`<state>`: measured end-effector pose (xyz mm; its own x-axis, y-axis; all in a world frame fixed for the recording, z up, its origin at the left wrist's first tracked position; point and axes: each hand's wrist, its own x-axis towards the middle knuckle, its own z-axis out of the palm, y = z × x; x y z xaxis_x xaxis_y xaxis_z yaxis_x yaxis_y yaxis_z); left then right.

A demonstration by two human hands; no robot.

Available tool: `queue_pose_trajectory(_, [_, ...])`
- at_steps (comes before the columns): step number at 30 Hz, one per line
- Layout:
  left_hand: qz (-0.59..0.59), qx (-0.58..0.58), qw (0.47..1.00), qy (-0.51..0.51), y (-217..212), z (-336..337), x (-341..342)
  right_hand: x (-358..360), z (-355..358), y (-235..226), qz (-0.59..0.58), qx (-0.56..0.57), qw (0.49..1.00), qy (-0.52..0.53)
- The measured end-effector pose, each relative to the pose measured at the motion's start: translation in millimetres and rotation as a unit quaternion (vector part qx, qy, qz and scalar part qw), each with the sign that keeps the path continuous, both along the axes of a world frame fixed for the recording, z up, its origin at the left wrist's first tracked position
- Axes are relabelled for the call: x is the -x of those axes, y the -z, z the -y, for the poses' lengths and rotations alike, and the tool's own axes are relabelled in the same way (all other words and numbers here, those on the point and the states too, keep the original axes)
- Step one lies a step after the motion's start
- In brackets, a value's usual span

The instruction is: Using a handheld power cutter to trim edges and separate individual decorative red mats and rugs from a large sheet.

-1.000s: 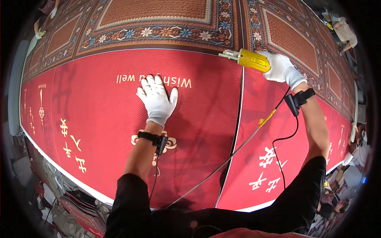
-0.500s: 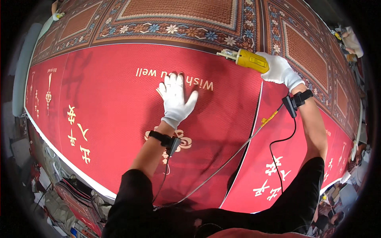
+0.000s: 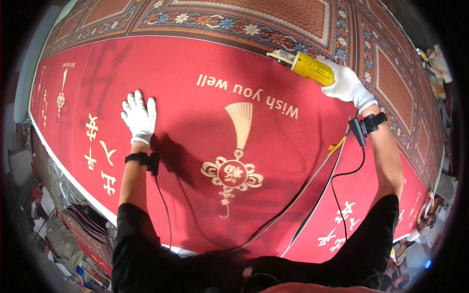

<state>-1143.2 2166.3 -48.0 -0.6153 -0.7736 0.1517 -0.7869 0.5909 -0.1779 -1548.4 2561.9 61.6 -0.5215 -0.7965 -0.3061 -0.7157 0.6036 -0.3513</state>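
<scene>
From where I stand, the right hand [image 3: 343, 84], in a white glove, is closed round the rear of a yellow power tool [image 3: 313, 70]; the fingers on its far side are hidden from me; the tool lies at the upper right of the red matting [image 3: 181, 97], its metal nose [image 3: 281, 57] pointing left, at the line where the red meets the brown patterned carpet [image 3: 273, 22].

The left hand [image 3: 138, 117], also gloved in white, is over the red matting well apart from the tool, palm down, fingers extended and slightly spread, gripping nothing; whether the palm presses on the surface I cannot tell; pale characters [image 3: 100, 154] lie below it, and a gold knot motif [image 3: 231, 174] with a fanned tassel lies to its right.

A black strap [image 3: 372, 123] is fastened at the right wrist, another black strap [image 3: 141, 158] at the left; a grey cable [image 3: 304, 189], with a yellow section near the right wrist, crosses the red matting toward the body; a dark gap [image 3: 312, 215] divides the red matting at the lower right; a stack of mats [image 3: 88, 239] is at the lower left.
</scene>
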Motion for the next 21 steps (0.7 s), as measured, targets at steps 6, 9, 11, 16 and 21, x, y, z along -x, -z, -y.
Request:
queue_pose_trajectory(6, [0.005, -0.004, 1.0, 0.0, -4, -5, 7, -3, 64, 12, 0.04, 0.046, 0.997, -0.039])
queue_pose_trajectory(9, [-0.012, -0.011, 1.0, 0.011, -5, -7, 12, 3, 83, 35, 0.071, 0.09, 0.993, -0.031])
queue_pose_trajectory(11, [0.009, -0.016, 1.0, -0.01, -12, -5, 7, -5, 116, 36, 0.071, 0.097, 0.992, -0.042])
queue_pose_trajectory(16, [-0.028, -0.046, 0.999, -0.001, -11, -5, 12, -18, 164, 27, 0.034, 0.08, 0.994, -0.067])
queue_pose_trajectory(21, [-0.053, -0.086, 0.995, -0.001, -20, -1, 7, -38, 219, 27, 0.046, 0.099, 0.991, -0.075])
